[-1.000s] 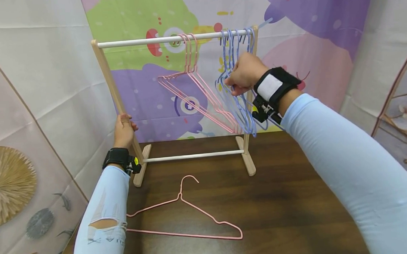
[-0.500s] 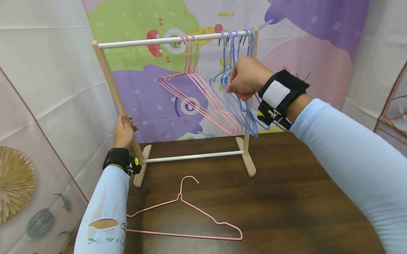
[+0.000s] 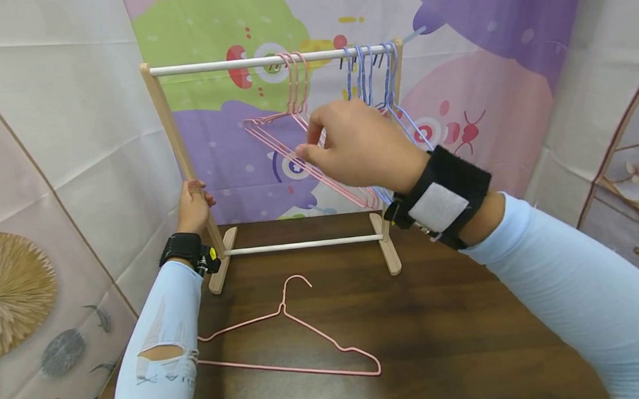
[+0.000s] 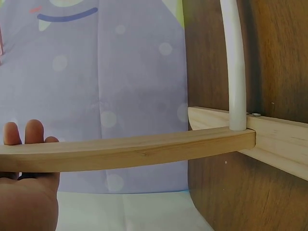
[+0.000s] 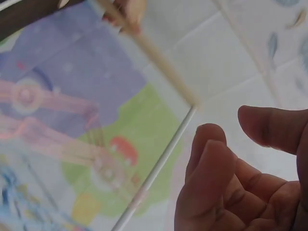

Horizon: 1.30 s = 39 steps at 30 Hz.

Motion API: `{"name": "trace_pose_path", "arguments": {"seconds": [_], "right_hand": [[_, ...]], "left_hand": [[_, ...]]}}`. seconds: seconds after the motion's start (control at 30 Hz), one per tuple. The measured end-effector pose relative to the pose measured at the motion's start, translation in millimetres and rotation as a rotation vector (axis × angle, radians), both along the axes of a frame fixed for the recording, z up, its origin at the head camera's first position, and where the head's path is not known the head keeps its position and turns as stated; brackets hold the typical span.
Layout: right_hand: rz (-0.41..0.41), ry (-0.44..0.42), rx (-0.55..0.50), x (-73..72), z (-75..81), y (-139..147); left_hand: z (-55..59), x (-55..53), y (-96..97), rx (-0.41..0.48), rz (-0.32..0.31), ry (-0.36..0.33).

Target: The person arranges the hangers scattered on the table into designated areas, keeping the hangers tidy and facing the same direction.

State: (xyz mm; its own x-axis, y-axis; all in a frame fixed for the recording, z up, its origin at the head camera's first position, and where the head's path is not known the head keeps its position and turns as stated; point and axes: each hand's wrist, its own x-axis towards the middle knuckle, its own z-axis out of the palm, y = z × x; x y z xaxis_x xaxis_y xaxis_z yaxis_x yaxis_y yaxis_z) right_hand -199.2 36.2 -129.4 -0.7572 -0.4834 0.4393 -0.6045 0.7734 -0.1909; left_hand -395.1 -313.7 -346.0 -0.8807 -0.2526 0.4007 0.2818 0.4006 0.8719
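My left hand (image 3: pixel 193 210) grips the left wooden post (image 3: pixel 169 128) of a small clothes rack, with fingers wrapped round it in the left wrist view. In front of the hangers, my right hand (image 3: pixel 362 142) is raised with nothing in it. The right wrist view shows its fingers loosely bent and the thumb apart. Several blue hangers (image 3: pixel 361 75) hang at the right end of the white rail (image 3: pixel 214 66), partly hidden behind that hand. Left of them hang 3 pink hangers (image 3: pixel 297 86). Another pink hanger (image 3: pixel 283 306) lies flat on the table, its left end hidden by the left sleeve.
The rack stands on the brown wooden table (image 3: pixel 461 312), on wooden feet (image 3: pixel 387 256) joined by a low white bar (image 3: pixel 305 244). A cartoon-printed cloth (image 3: pixel 218 162) hangs close behind. Pale cloth walls (image 3: pixel 73 114) stand at both sides.
My right hand has let go of the blue hangers and moved left and nearer, now before the pink and blue hangers. The left hand stays on the post.
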Motion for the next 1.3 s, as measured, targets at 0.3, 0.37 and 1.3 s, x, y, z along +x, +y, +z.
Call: {"name": "trace_pose_path", "arguments": {"seconds": [0.3,0.37,1.3], "right_hand": [[0.165,0.028,-0.007,29.0,-33.5,-18.2],[0.175,0.021,-0.001,32.2,-41.7,-20.5],[0.141,-0.380,0.177,-9.4,-219.3,-34.2]], "left_hand": [[-0.8,-1.1,-1.5,-0.010,0.004,0.013],[-1.1,-0.6,-2.1,-0.008,0.005,0.008],[0.4,-2.0,0.7,0.021,0.018,0.011]]}}
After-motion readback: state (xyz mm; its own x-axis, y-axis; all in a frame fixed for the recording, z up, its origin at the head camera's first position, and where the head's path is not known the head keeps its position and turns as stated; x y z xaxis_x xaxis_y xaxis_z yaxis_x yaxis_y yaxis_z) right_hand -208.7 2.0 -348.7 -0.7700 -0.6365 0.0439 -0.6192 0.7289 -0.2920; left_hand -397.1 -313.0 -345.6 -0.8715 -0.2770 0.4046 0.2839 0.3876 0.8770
